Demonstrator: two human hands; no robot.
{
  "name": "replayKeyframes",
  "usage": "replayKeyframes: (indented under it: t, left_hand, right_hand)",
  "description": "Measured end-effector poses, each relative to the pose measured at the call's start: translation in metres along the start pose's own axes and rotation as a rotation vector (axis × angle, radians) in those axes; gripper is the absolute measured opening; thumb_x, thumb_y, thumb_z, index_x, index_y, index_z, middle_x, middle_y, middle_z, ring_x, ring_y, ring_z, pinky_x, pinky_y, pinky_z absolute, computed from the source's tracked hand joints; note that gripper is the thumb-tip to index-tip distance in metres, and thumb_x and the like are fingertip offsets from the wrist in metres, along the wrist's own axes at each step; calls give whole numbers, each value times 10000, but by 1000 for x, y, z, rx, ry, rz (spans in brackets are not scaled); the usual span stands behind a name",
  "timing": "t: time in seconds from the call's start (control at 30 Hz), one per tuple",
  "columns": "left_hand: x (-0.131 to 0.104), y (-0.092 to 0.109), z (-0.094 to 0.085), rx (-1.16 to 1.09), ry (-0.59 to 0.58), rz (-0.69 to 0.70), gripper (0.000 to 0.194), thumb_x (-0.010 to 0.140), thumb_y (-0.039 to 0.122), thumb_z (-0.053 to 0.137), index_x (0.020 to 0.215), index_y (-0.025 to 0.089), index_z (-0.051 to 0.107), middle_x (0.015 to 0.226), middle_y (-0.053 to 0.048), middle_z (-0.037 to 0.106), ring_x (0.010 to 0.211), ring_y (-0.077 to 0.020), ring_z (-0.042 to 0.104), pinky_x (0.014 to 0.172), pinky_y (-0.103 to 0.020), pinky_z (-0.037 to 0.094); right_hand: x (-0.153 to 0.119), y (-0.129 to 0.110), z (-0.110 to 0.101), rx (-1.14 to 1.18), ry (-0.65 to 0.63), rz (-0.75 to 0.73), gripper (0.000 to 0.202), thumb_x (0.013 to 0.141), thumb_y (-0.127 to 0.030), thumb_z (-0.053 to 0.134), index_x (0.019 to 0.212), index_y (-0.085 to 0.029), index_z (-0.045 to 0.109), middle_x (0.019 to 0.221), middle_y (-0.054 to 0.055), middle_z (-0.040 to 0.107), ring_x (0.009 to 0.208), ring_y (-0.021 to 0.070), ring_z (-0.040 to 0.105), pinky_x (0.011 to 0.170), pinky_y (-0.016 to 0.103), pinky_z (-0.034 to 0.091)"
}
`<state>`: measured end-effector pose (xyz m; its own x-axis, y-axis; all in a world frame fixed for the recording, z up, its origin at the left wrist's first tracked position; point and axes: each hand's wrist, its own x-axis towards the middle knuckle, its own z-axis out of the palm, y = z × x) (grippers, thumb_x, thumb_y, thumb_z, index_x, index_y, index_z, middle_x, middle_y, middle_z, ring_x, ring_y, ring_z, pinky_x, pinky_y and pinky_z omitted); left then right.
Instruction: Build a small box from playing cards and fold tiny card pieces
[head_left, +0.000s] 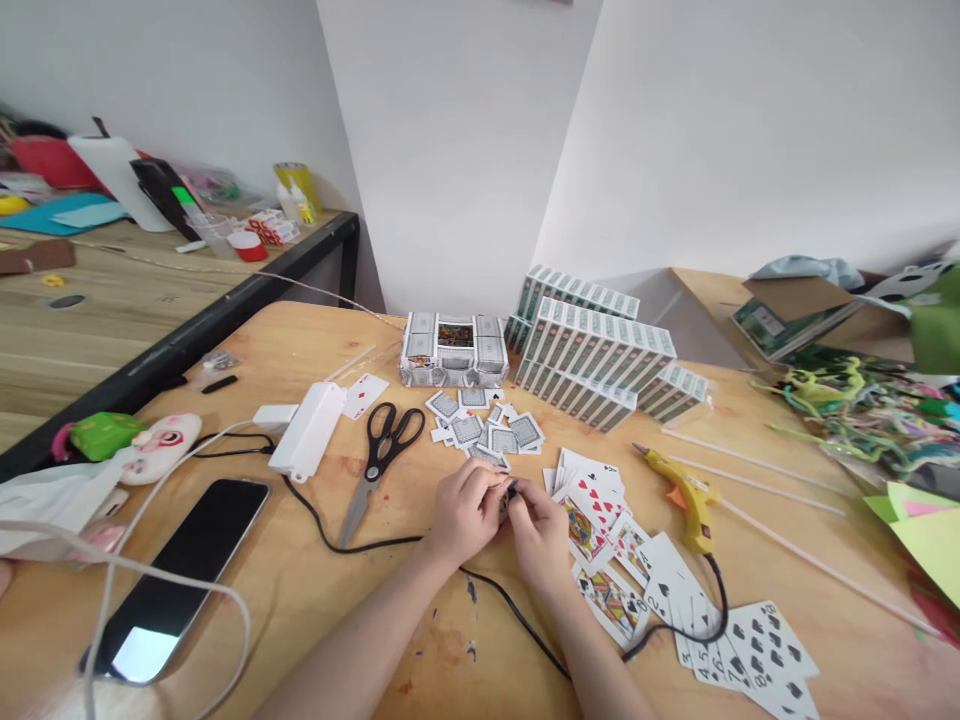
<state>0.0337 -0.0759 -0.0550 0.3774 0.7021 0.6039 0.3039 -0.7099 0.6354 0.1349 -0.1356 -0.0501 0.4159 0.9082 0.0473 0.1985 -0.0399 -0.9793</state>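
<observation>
Fingers pinched, my left hand [469, 508] and my right hand [536, 520] meet low over the table. Between the fingertips shows a small dark and pale piece [505, 500], which looks like part of a playing card; the fingers cover most of it. Just beyond lies a pile of small cut card pieces [487, 430], many with grey patterned backs. Fanned playing cards [592, 505] spread beside my right hand. Black-handled scissors [375, 465] lie partly spread to the left. Behind the pile stands a box covered in cards [454, 350], with a window in its top.
A yellow glue gun [694, 495] rests at right, its black cord crossing under my forearms. Stacked card packs [600, 350] stand behind. Glue sticks [810, 550], a phone [184, 570], a white power adapter [307, 430] and colourful pipe cleaners [862, 420] lie around.
</observation>
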Motion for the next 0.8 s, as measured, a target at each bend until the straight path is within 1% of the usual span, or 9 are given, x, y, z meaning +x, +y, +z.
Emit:
replayKeyframes:
  t: [0.1,0.23,0.33,0.4,0.5,0.57,0.63,0.8]
  left_hand:
    - [0,-1,1,-7,9,-7,101,842,161,456,773,194,521,777,-63,611,795,-146,615,670,-264,506]
    - [0,-1,1,-12,8,-7,97,841,153,457,769,197,505,778,-59,603,798,-148,607,678,-271,504]
    - [0,-1,1,-49,22,-12,87,839,141,456,786,196,497,792,-55,593,813,-144,599,694,-267,501]
    - [1,-2,1,-82,65,-41,78,842,140,452,806,192,497,800,-50,582,810,-140,591,700,-266,495]
    - [1,-3,2,-107,105,-97,67,847,150,451,820,185,501,801,-42,570,782,-133,578,684,-253,480]
    - [2,-4,2,-111,80,-115,64,851,160,451,827,183,506,807,-42,577,783,-133,576,684,-249,475]
    - [2,-5,1,-97,33,-101,66,852,166,458,839,185,520,817,-44,594,801,-141,576,704,-261,474]
    - [4,-6,-3,-26,-81,-23,122,846,154,482,913,198,574,864,-41,642,846,-148,591,763,-281,477]
  right_hand:
    - [1,0,-1,-20,-5,-10,235,720,-184,423,766,-157,651,616,4,606,556,136,530,519,217,426]
    - [1,2,-2,-18,-17,-35,277,715,-169,397,790,-163,663,645,15,628,628,158,572,576,234,455]
    - [1,2,-3,23,-4,-43,261,715,-167,413,811,-167,655,691,25,648,665,165,587,605,247,470]
    - [2,2,-4,93,11,-29,226,729,-186,453,860,-169,636,742,31,659,687,167,595,622,257,480]
    - [4,2,-4,181,32,3,181,768,-271,529,899,-174,609,812,45,666,700,167,606,656,284,496]
    - [7,5,-5,178,59,18,194,777,-329,560,880,-171,606,819,54,666,685,167,609,664,301,503]
    - [8,8,-7,137,107,9,215,784,-362,562,859,-166,611,802,62,667,683,174,614,668,312,507]
    - [8,12,-14,-96,235,-97,221,806,-374,533,815,-180,641,785,61,687,720,181,628,699,310,497]
